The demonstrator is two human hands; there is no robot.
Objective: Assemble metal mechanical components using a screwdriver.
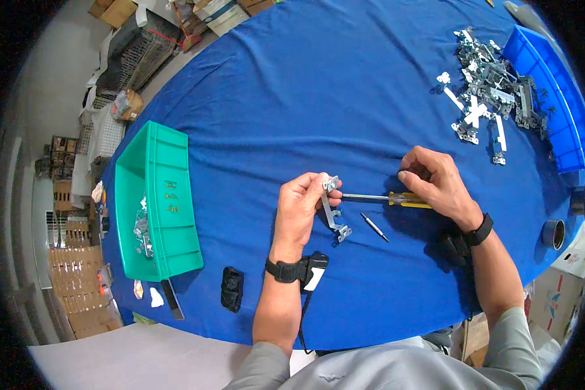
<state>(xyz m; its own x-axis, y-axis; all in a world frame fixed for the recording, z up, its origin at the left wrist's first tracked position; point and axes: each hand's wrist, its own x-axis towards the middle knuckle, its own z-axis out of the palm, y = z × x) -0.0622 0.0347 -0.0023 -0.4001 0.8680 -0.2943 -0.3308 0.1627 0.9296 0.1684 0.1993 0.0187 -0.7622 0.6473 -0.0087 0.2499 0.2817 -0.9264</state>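
Note:
My left hand (298,203) is closed around a bent metal bracket (329,211), whose upper plate sits by the fingertips while its lower end hangs toward the cloth. To the right, my right hand (439,184) has its fingers curled toward the thumb; anything pinched there is too small or hidden to make out. A screwdriver (406,200) with a yellow handle lies just below that hand, its shaft pointing at my left hand. Between the hands, a short slim metal rod (374,227) with a pointed end rests on the cloth.
A green bin (192,240) holding metal parts stands at left. Far right, many metal brackets (494,84) are heaped beside a blue crate (552,104). A black object (232,289) lies near the front edge, a tape roll (553,234) at right. Blue cloth (292,97) covers the table.

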